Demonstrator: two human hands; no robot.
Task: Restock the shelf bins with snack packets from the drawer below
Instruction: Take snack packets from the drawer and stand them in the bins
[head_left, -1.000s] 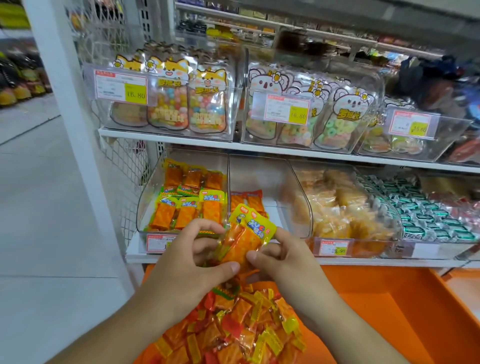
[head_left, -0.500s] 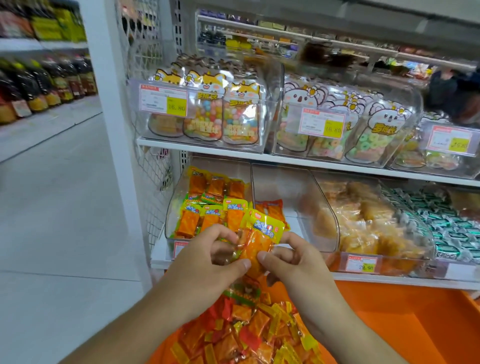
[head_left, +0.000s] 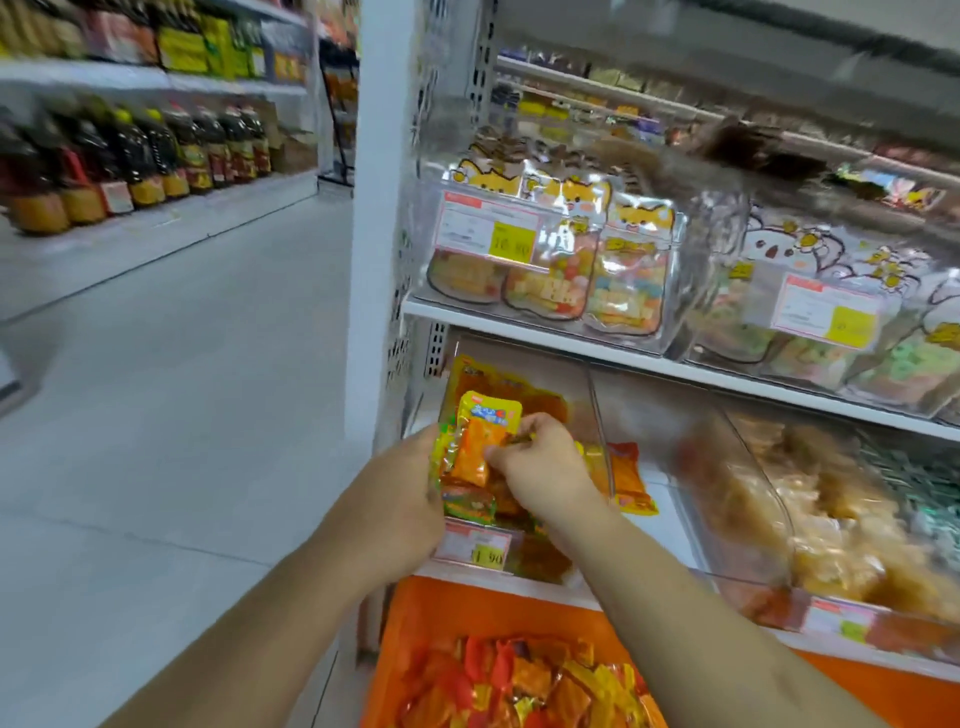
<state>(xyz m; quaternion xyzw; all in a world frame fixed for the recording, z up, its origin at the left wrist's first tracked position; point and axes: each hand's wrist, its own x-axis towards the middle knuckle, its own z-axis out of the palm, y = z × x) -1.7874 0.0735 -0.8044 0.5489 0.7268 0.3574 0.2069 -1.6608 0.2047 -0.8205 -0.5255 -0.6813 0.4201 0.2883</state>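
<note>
Fingers (head_left: 498, 457) of the right hand (head_left: 545, 467) curled, pinching the orange-and-yellow snack packets (head_left: 480, 441) from the right side. Left hand (head_left: 400, 493) wrapped round the same bunch from the left, thumb and fingers closed on its edge. Bunch held upright between both hands, at the front opening of the clear shelf bin (head_left: 587, 415) on the lower shelf, leftmost in the row. More packets of the same kind already inside that bin, behind and below the held ones. Price tag (head_left: 478, 543) clipped to the bin's front lip, just under the hands.

Directly beneath, orange drawer (head_left: 415, 613) pulled out, heaped with loose packets (head_left: 524, 686) in orange, yellow and red. To the right, second clear bin (head_left: 727, 467) with one orange packet (head_left: 626, 478) near its left wall; further right, bin of pale golden snacks (head_left: 831, 519), blurred. Upper shelf (head_left: 623, 358) above, carrying clear bins with cat-faced candy bags (head_left: 587, 260) and bear-faced bags (head_left: 831, 291), each with a price label. White upright post (head_left: 376, 208) at the shelf's left end. Across the aisle on the left, dark bottles (head_left: 130, 156) lined on a low shelf, too blurred to read.
</note>
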